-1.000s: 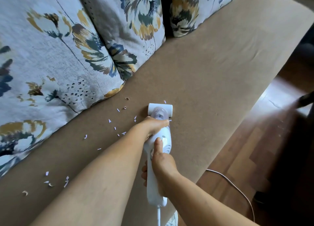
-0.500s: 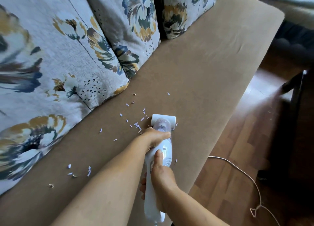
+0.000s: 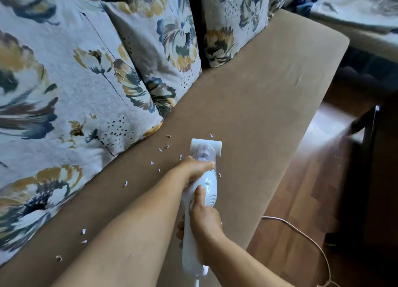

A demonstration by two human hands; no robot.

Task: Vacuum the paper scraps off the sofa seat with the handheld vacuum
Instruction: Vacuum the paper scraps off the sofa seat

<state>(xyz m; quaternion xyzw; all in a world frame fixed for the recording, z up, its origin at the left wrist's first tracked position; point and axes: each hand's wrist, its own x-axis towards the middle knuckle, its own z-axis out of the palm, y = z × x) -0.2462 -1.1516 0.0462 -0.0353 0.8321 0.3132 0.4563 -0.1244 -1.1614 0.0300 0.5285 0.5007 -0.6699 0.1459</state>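
A white handheld vacuum [image 3: 207,186] lies on the brown sofa seat [image 3: 258,105], its wide nozzle head [image 3: 206,145] pressed flat to the fabric. My left hand [image 3: 197,168] grips the body just behind the clear dust cup. My right hand [image 3: 203,216] holds the handle, thumb laid along the top. Several small white paper scraps [image 3: 159,150] are scattered left of the nozzle, one scrap [image 3: 211,136] sits just beyond it, and more scraps [image 3: 83,231] lie near the front left.
Floral cushions [image 3: 71,97] line the sofa back on the left. The seat's front edge runs diagonally on the right, above a wooden floor [image 3: 301,189]. The vacuum's white cord [image 3: 301,233] trails over that floor. Dark furniture [image 3: 370,157] stands at the right.
The vacuum was pulled back towards me, then pushed forward again among the scraps. Fewer scraps lie beside the nozzle than half a second ago. The view has shifted upward.
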